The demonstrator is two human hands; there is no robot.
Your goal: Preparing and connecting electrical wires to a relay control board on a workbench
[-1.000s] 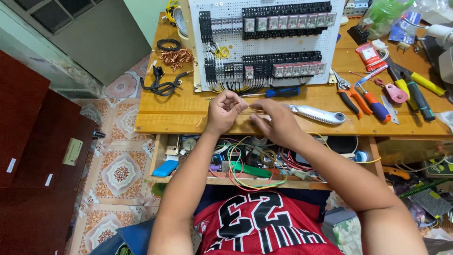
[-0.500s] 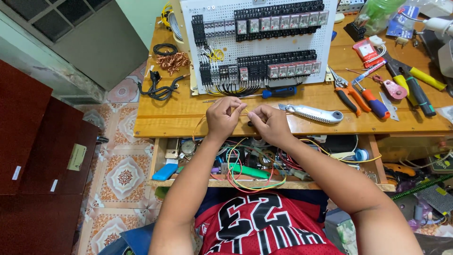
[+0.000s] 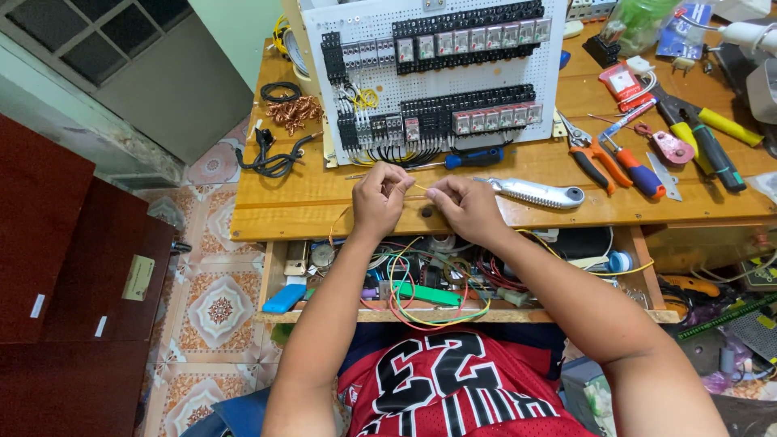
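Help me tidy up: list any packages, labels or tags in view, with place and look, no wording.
Red blister pack: bench, right of the white panel; small, rectangular, pale insert.
Blue card package: bench's far right; flat.
Yellowish tag: dark red cabinet at left; rectangular.
White stickers: same cabinet, lower; small strips.

A thin yellow wire (image 3: 422, 188) was pinched between both hands (image 3: 380, 197) above the wooden worktop (image 3: 307, 202), near a relay board (image 3: 437, 73).

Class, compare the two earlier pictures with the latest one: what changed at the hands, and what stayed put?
Both hands, left hand and right hand, still pinch the thin yellow wire over the bench edge, barely shifted. Panel, screwdriver and knife stayed put.
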